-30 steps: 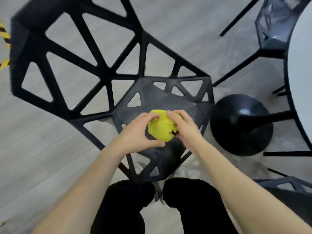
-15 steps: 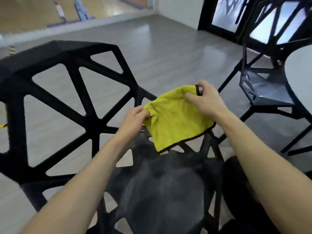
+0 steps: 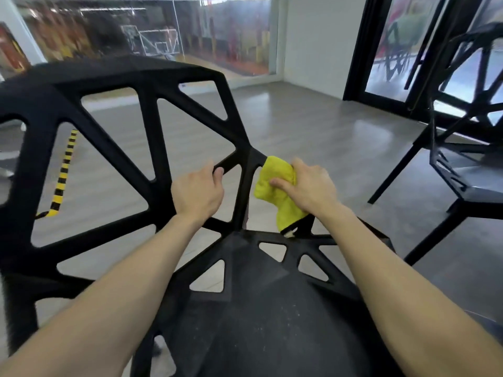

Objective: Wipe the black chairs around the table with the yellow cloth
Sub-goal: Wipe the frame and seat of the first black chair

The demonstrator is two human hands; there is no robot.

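A black lattice chair [image 3: 130, 85] fills the near view, its seat below me and its open-frame back to the left. My left hand [image 3: 197, 193] grips a strut of the chair back, fingers curled round it. My right hand [image 3: 307, 186] holds the bunched yellow cloth [image 3: 275, 186] against the right-hand strut where the back meets the seat. A corner of the cloth with black trim hangs down to the seat's rear edge.
A second black lattice chair [image 3: 462, 164] stands at the right on thin legs. Grey wood floor [image 3: 326, 137] stretches beyond. A yellow-black striped strip [image 3: 64, 170] lies on the floor at the left. Glass walls and a black door frame [image 3: 359, 50] close the back.
The cloth was spread between both hands; now my left hand has let go and grips the chair back. My right hand has bunched the cloth onto a strut. The view has tilted up.
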